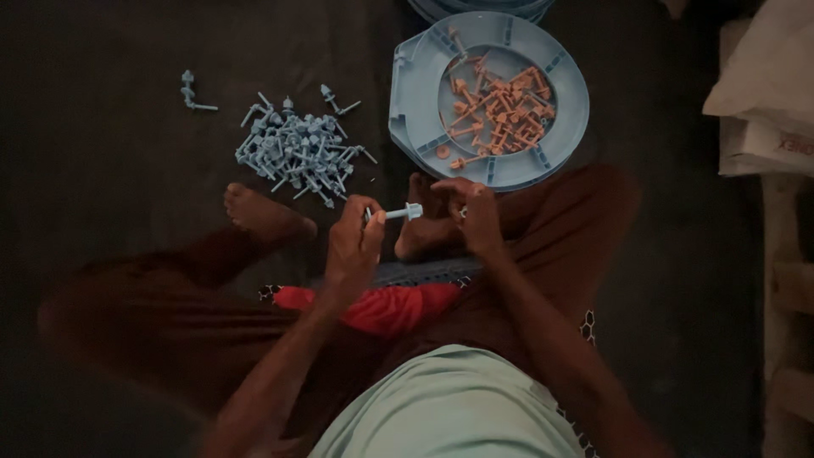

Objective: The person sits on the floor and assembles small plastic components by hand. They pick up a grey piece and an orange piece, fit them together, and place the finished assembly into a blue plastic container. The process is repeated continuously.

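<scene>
My left hand grips a pale blue plastic bolt that points right, its round head toward my right hand. My right hand hovers just right of the bolt's head with fingers curled; whether it pinches a small part is unclear. A heap of blue bolts lies on the dark floor ahead of my left foot. A round blue lid-like tray ahead of my right hand holds several orange plastic pieces.
Two stray blue bolts lie apart at the far left of the heap. White sacks or bags stand at the right edge. I sit cross-legged; a red cloth lies in my lap.
</scene>
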